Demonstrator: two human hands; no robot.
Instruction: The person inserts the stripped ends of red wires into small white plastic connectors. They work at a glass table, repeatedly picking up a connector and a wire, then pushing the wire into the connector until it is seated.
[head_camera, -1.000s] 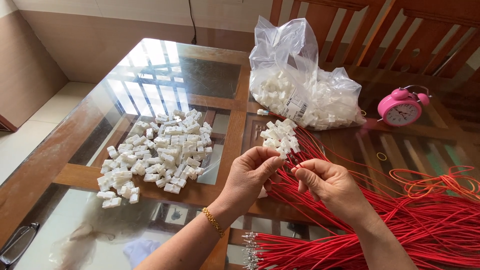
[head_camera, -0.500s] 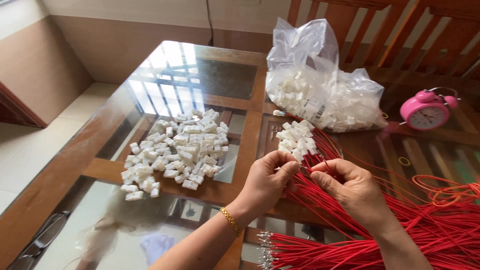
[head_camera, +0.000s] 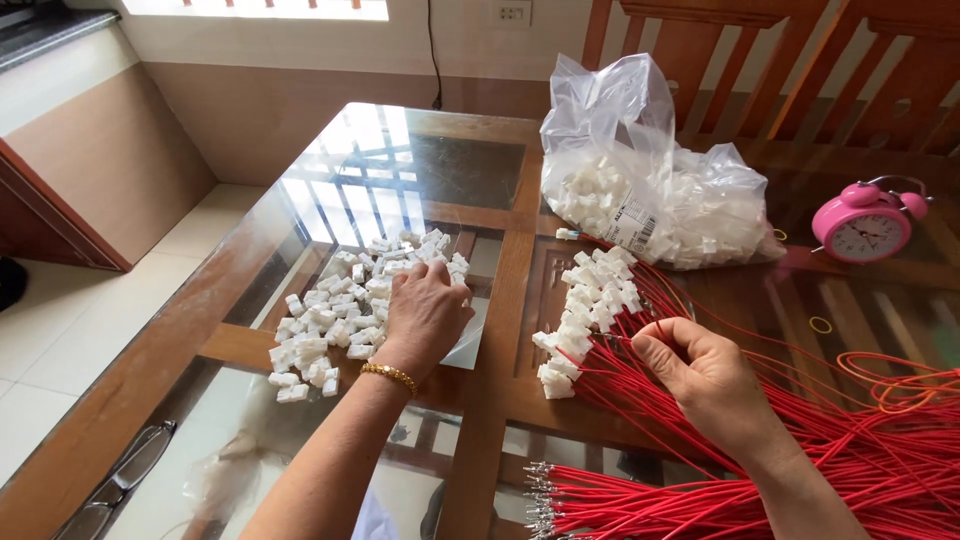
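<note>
Left hand (head_camera: 425, 312) has left the wire bundle since half a second ago and now sits palm down on the pile of small white plastic connector housings (head_camera: 345, 315) at centre left, fingers curled into the pile; can't tell if it has one pinched. Gold chain bracelet (head_camera: 388, 375) on that wrist.

Nearest, bottom right: bundle of thin red insulated wires (head_camera: 800, 470), bare metal crimp terminals (head_camera: 540, 495) at the lower ends. Dark-framed glasses (head_camera: 115, 480) lie at bottom left on the glass tabletop with wooden frame (head_camera: 505, 330).

Right hand (head_camera: 705, 375) at centre right, closed on a few red wires, thumb and forefinger pinching them near the finished ends.

Just left of it: cluster of white housings already fitted on wires (head_camera: 585, 315), fanned across frame centre.

Further back, upper centre: clear plastic bag of white housings (head_camera: 650, 180), with a white label. Pink round twin-bell alarm clock (head_camera: 865, 225) at upper right, well apart from the bag. Wooden chair backs (head_camera: 800, 60) beyond.
</note>
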